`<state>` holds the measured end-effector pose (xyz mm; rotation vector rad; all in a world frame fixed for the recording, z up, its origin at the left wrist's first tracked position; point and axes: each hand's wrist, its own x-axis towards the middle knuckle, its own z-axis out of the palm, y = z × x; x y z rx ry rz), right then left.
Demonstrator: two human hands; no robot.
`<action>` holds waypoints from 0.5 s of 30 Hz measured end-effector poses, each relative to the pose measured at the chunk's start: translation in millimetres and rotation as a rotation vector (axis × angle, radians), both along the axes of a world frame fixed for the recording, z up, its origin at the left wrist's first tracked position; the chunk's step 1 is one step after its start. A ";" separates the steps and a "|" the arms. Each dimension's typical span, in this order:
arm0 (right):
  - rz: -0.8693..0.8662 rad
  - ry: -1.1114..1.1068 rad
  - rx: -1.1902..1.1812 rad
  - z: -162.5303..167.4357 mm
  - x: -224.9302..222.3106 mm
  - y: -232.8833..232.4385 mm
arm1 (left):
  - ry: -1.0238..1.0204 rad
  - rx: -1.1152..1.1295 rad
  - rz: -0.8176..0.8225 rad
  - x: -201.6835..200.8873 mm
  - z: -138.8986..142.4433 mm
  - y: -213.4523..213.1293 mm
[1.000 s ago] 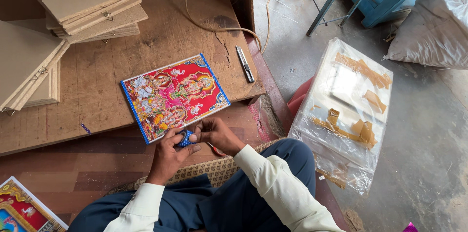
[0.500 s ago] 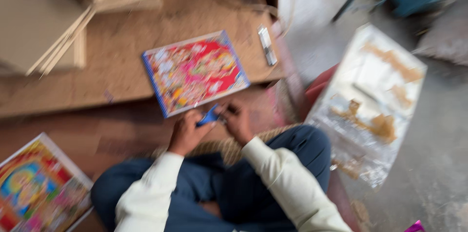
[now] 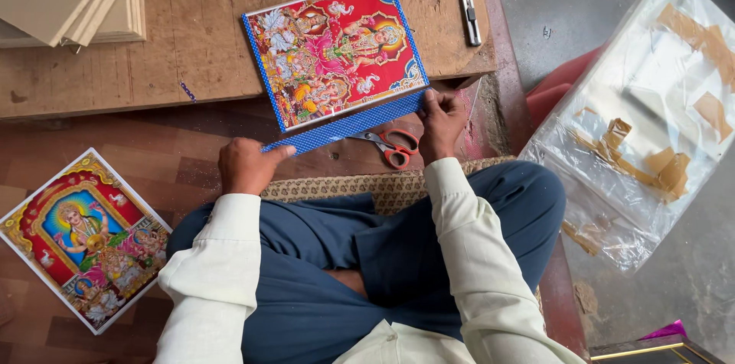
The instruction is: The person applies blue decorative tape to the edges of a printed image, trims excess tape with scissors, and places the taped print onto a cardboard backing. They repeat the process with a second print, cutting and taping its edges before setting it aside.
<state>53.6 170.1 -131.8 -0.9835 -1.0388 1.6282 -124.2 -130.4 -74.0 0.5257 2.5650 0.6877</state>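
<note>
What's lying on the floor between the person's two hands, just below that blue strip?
In the head view, a pair of red-handled scissors lies between the left hand and the right hand, just under the blue strip that both hands hold.

Soft, even daylight; sharp, faint shadows.

The scene is viewed from a single head-worn camera, aimed steeply down and close over the lap and the wooden board point(image 3: 153, 65).
</note>
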 end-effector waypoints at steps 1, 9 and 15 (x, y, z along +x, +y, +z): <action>0.036 0.059 -0.049 0.1 -3.6 1.0 | 0.007 0.051 0.046 -1.4 0.7 0.9; 0.052 0.046 -0.136 -4.6 -17.4 21.3 | -0.103 0.520 0.184 -10.9 -7.0 20.7; 0.052 0.023 -0.137 -14.4 -20.3 28.9 | -0.106 0.427 0.192 -14.9 -5.6 28.5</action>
